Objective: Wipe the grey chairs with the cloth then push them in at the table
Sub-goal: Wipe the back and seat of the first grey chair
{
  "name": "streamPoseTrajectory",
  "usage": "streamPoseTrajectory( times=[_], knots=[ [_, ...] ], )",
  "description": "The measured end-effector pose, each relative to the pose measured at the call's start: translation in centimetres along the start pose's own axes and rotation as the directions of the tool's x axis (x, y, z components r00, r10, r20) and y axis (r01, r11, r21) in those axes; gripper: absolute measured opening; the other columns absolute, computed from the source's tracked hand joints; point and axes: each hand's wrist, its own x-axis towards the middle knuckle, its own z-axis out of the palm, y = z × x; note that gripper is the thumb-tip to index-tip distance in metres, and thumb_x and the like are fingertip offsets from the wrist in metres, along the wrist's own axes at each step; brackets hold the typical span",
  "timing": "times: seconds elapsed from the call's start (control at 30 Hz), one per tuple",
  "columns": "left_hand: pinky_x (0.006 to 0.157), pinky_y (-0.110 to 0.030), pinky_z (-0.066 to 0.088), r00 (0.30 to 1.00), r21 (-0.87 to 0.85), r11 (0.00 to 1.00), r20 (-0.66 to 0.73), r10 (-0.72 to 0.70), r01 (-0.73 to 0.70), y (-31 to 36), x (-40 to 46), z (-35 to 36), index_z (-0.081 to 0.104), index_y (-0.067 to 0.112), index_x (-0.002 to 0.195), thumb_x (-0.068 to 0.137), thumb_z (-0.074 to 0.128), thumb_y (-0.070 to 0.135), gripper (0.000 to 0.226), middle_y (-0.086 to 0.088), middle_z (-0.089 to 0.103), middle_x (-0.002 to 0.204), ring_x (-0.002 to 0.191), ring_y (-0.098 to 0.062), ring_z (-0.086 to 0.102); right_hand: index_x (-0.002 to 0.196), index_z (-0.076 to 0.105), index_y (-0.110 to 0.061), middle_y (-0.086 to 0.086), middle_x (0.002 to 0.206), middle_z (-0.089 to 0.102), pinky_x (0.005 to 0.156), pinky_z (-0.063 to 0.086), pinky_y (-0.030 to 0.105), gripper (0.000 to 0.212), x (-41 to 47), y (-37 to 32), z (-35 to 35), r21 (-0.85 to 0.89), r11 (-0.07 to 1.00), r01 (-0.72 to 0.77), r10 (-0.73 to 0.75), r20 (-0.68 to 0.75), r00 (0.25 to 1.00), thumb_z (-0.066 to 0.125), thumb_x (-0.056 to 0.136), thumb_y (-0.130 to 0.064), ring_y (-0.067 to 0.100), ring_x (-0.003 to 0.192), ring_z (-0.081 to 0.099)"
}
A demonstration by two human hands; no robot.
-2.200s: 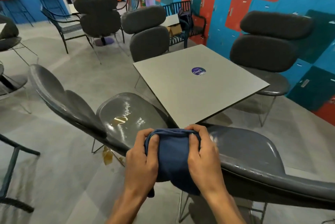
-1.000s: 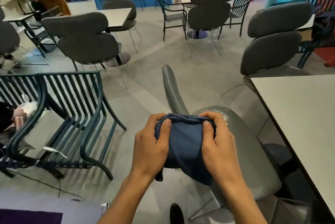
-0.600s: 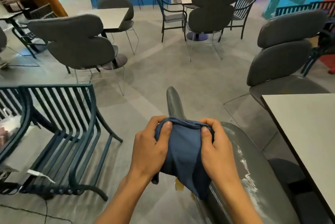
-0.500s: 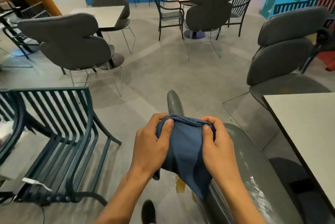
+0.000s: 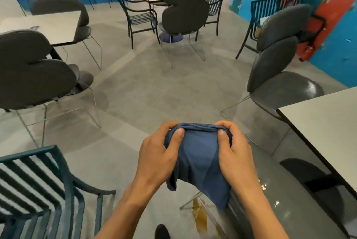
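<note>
A person's left hand (image 5: 156,158) and right hand (image 5: 234,156) both grip a blue cloth (image 5: 199,163), fingers curled over its top fold, thumbs pressed on the near face. The cloth drapes over the end of a glossy grey chair (image 5: 286,200), whose length runs back to the lower right, beside the table (image 5: 328,120). Both hands sit equally near

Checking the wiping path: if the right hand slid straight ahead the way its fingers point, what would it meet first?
Likely nothing: the right hand, gripping the blue cloth, points past the chair's end at open floor. Depth is unclear.
</note>
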Motion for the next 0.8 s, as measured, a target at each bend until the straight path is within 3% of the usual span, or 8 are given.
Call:
streamPoseTrajectory(
  times=[0.4,0.53,0.8],
  knots=[
    [0.073,-0.044,0.057,0.99,0.005,1.0,0.141,0.019,-0.02,-5.0,14.5,-3.6,0.065,0.037,0.113,0.106,0.049,0.04,0.017,0.018,0.072,0.092,0.086,-0.008,0.069,0.105,0.062,-0.035,-0.025,0.099,0.065,0.073,0.045,0.01,0.022,11.2,-1.7,8.3,0.016,0.999,-0.036,0.037,-0.067,0.997,0.046,0.106,-0.021,-0.002,0.094,0.062],
    [0.074,-0.036,0.055,0.982,0.051,0.998,0.185,0.031,-0.041,-6.9,19.9,-3.2,0.064,0.039,0.112,0.106,0.049,0.039,0.017,0.022,0.07,0.092,0.087,-0.004,0.067,0.105,0.063,-0.036,-0.025,0.097,0.066,0.073,0.045,0.01,0.022,15.3,-1.1,10.3,0.009,0.998,-0.065,0.065,-0.092,0.994,0.048,0.105,-0.019,-0.002,0.094,0.063],
    [0.059,-0.044,0.056,0.922,0.029,0.998,0.387,0.034,-0.049,-8.0,33.5,0.5,0.061,0.044,0.107,0.107,0.046,0.041,0.015,0.014,0.069,0.08,0.067,-0.012,0.065,0.106,0.063,-0.038,-0.024,0.099,0.067,0.077,0.047,0.014,0.022,26.0,0.6,12.0,0.046,0.983,-0.178,0.184,-0.214,0.959,0.048,0.105,-0.022,-0.001,0.096,0.063]
  ],
)
